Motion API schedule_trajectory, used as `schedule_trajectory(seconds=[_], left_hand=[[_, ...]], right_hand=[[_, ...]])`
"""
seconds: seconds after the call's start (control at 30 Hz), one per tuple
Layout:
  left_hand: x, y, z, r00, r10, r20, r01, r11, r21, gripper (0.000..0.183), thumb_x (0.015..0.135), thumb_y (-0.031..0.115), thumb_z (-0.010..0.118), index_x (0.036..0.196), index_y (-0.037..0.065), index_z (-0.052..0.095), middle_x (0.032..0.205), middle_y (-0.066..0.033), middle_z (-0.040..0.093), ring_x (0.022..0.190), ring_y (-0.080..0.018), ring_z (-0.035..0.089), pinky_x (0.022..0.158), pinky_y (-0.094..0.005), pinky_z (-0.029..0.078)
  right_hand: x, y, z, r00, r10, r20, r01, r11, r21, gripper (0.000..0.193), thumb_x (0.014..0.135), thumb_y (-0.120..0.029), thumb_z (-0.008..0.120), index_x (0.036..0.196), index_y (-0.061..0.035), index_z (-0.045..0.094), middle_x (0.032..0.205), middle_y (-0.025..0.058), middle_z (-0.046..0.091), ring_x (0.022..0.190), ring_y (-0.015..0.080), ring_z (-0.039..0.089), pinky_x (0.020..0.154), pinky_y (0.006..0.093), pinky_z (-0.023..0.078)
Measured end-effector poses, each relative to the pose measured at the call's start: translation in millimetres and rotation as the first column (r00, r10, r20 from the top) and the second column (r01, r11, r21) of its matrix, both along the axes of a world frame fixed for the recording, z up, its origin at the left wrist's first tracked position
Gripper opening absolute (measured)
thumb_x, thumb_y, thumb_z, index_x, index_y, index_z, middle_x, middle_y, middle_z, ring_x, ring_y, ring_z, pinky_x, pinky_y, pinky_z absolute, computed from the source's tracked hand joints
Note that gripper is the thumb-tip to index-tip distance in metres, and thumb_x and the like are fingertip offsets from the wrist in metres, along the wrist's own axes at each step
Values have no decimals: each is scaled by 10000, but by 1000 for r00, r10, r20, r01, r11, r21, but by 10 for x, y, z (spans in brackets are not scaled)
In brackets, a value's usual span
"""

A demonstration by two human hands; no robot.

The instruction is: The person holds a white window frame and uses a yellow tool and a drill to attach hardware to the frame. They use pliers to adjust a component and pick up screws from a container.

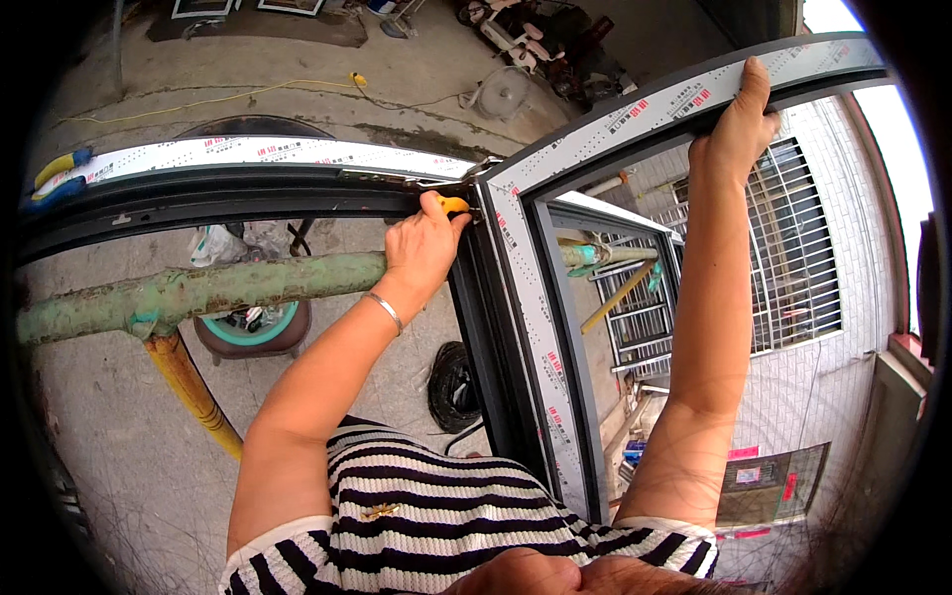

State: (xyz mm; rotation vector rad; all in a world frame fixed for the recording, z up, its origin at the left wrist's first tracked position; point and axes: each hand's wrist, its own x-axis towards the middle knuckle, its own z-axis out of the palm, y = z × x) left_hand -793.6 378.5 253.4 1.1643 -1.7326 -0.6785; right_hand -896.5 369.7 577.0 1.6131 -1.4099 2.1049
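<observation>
A dark grey window sash (pixel 615 121), covered in printed white protective film, stands swung open at the corner of a dark outer window frame (pixel 248 203). My right hand (pixel 736 139) is closed round the sash's upper rail, its thumb on the filmed face. At the corner, my left hand (pixel 418 243) pinches a small tool with a yellow handle (pixel 453 204); its tip, hard to make out, meets the hinge side of the sash. Close by, a metal hinge arm (pixel 416 180) runs along the frame's top.
A worn green pole (pixel 218 293) runs beneath the frame, joined to a yellow post (pixel 193 392). Below stand a teal-rimmed container (pixel 253 332) and a black coil (pixel 454 387). Something yellow and blue (pixel 61 180) rests on the frame's left end. A barred window (pixel 793 248) is at right.
</observation>
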Motion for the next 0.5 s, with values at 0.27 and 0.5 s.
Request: schedule_trajectory(seconds=[0.27,0.5], left_hand=[[60,-45,2,999,-41,28,40,999,22,366,945,357,546,956,12,426,652,-208,636,634,-397,642,568,-484,495],[70,-44,4,954,-124,-273,157,982,101,279,976,285,500,949,14,438,671,-224,628,672,-448,619,585,-515,476]], right_hand=[[6,-38,-30,999,33,2,-32,999,-22,667,837,-302,713,1212,58,294,1082,193,526,930,243,601,782,360,549],[-16,-43,-8,997,69,-26,-71,996,-58,668,834,-296,719,1203,48,281,1090,189,517,938,233,590,804,346,534]])
